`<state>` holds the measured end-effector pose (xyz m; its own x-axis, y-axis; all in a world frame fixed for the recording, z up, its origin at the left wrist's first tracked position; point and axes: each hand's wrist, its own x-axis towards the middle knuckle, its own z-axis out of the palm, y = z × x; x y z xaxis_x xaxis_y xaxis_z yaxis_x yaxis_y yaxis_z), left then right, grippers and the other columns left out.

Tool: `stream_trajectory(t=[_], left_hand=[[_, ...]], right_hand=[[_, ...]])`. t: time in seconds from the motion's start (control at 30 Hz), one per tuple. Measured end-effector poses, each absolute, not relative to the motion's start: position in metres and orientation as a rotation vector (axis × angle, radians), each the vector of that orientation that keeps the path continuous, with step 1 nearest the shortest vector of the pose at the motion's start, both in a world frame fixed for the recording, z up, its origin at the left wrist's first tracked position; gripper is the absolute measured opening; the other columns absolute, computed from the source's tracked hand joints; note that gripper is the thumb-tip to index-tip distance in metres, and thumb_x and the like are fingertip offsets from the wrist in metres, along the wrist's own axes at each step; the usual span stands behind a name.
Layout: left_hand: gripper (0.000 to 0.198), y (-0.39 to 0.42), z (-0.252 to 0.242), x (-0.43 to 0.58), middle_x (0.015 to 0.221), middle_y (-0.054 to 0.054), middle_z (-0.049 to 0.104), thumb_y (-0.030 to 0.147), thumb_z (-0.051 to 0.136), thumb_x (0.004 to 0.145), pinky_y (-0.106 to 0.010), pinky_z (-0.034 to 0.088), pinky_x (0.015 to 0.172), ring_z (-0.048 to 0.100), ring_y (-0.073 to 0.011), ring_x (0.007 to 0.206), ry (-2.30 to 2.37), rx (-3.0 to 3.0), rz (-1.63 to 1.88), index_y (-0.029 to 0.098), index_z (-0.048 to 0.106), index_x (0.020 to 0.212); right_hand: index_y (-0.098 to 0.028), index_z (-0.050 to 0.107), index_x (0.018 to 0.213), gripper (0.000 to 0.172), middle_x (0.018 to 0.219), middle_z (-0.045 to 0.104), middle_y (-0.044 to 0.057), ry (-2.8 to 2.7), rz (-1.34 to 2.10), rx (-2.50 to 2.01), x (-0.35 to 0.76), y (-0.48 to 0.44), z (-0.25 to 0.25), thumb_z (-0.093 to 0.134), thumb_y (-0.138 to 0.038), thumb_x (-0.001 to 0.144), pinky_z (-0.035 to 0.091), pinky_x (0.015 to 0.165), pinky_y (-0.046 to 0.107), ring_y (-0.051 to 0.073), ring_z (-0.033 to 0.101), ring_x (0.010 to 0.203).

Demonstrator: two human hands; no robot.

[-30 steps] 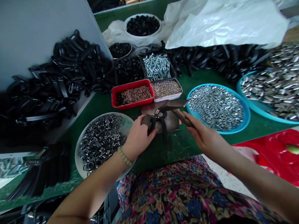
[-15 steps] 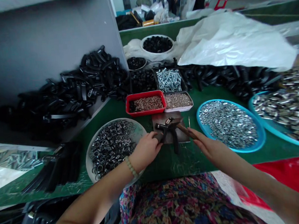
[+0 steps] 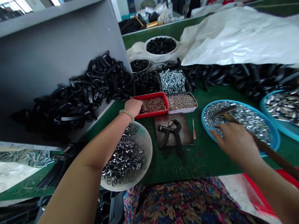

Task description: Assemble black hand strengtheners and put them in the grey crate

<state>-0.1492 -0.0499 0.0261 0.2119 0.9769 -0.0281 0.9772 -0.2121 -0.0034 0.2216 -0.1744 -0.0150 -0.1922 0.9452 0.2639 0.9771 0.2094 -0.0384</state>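
A black hand-grip assembly (image 3: 177,137) lies on the square metal plate (image 3: 186,120), untouched by either hand. My left hand (image 3: 134,107) reaches into the left end of the red tray (image 3: 167,102), which holds copper-coloured pins; its fingertips are hidden in the tray. Over the blue basin (image 3: 276,137) of small metal parts is my right hand (image 3: 233,142), blurred, its fingers curled at the wooden handle of a hammer (image 3: 263,145). The hammer head is above the metal parts. A small pink-handled tool (image 3: 194,134) rests right of the plate.
Left of the plate stands a round bowl (image 3: 148,139) of metal rings. A grey bin (image 3: 89,27) with black handles fills the left. Behind the red tray are trays of bolts (image 3: 173,81) and black parts. Another blue basin (image 3: 286,131) is at right. People stand far back.
My left hand has left the black assembly and moved up-left to the red tray. My right hand has swung right with the hammer, over the blue basin. The camera view has shifted slightly.
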Motion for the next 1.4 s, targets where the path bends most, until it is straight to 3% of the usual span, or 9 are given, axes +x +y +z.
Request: stream_trajectory(t=[0.1,0.27,0.37,0.5,0.8,1.07,1.2,1.27,1.4], left_hand=[[0.013,-0.045,0.025,-0.15,0.074,-0.008,0.065,0.009,0.056,0.079,-0.035,0.045,0.079,0.061,-0.0222,0.08,1.989,2.424,-0.093,0.016,0.066,0.084],[0.022,-0.059,0.024,-0.16,0.104,-0.013,0.066,0.024,0.047,0.089,-0.031,0.047,0.083,0.063,-0.0216,0.09,2.059,2.43,0.138,0.015,0.066,0.097],[0.021,-0.069,0.017,-0.166,0.105,-0.014,0.065,0.023,0.05,0.088,-0.031,0.047,0.089,0.063,-0.023,0.095,2.057,2.344,0.341,0.014,0.067,0.094],[0.013,-0.076,0.015,-0.158,0.112,-0.014,0.062,0.017,0.058,0.081,-0.036,0.045,0.096,0.062,-0.0231,0.1,2.014,2.103,0.594,0.013,0.068,0.089],[0.018,-0.154,0.032,-0.07,0.107,-0.003,0.067,0.025,0.072,0.075,-0.02,0.053,0.063,0.057,-0.0036,0.063,0.96,0.848,0.981,0.019,0.069,0.091],[0.016,-0.167,0.019,-0.053,0.098,0.001,0.065,0.023,0.075,0.074,-0.013,0.049,0.055,0.053,-0.0007,0.059,0.729,0.542,0.966,0.021,0.066,0.088],[0.03,-0.165,0.012,-0.059,0.085,0.003,0.061,0.023,0.074,0.073,-0.015,0.048,0.056,0.055,-0.0031,0.06,0.937,0.645,0.909,0.023,0.061,0.1],[0.037,-0.166,0.011,-0.07,0.093,0.001,0.062,0.02,0.074,0.071,-0.016,0.048,0.058,0.056,-0.0046,0.064,1.126,0.833,0.944,0.022,0.059,0.104],[0.036,-0.186,0.009,-0.093,0.107,-0.004,0.064,0.023,0.07,0.073,-0.026,0.052,0.075,0.062,-0.0125,0.082,1.366,1.17,1.098,0.02,0.058,0.107]], right_hand=[[-0.017,0.058,0.08,0.042,0.08,0.065,0.013,-2.448,0.31,-1.814,0.148,-0.178,-0.008,0.042,-0.055,0.089,0.047,0.061,0.039,0.028,0.064,0.074],[-0.02,0.048,0.077,0.018,0.07,0.065,0.007,-2.083,0.824,-1.82,0.113,-0.166,-0.015,0.055,-0.036,0.08,0.043,0.056,0.029,0.019,0.063,0.061],[-0.023,0.038,0.085,0.029,0.048,0.049,-0.009,-1.482,1.486,-1.538,0.128,-0.164,-0.02,0.06,-0.04,0.076,0.027,0.036,0.02,0.009,0.04,0.033],[-0.024,0.037,0.097,0.039,0.046,0.041,-0.014,-0.92,1.835,-1.095,0.137,-0.177,-0.018,0.063,-0.046,0.077,0.017,0.032,0.015,0.004,0.024,0.029],[-0.022,0.036,0.064,0.043,0.039,0.029,-0.01,-0.66,1.928,-0.814,0.134,-0.189,-0.006,0.053,-0.054,0.086,0.015,0.028,0.017,0.003,0.017,0.028],[-0.02,0.031,0.047,0.058,0.036,0.023,-0.008,-0.735,2.069,-0.767,0.144,-0.19,-0.017,0.047,-0.058,0.087,0.015,0.027,0.017,0.002,0.017,0.026],[-0.021,0.044,0.064,0.041,0.042,0.033,-0.009,-0.992,1.84,-1.071,0.149,-0.189,0.009,0.051,-0.055,0.085,0.019,0.029,0.018,0.005,0.023,0.028],[-0.021,0.056,0.084,0.029,0.052,0.05,-0.005,-1.375,1.514,-1.276,0.152,-0.192,0.03,0.054,-0.05,0.084,0.03,0.034,0.021,0.008,0.039,0.033],[-0.02,0.055,0.126,0.043,0.094,0.071,0.011,-2.078,0.641,-1.494,0.153,-0.2,0.049,0.047,-0.041,0.09,0.049,0.059,0.031,0.023,0.068,0.069]])
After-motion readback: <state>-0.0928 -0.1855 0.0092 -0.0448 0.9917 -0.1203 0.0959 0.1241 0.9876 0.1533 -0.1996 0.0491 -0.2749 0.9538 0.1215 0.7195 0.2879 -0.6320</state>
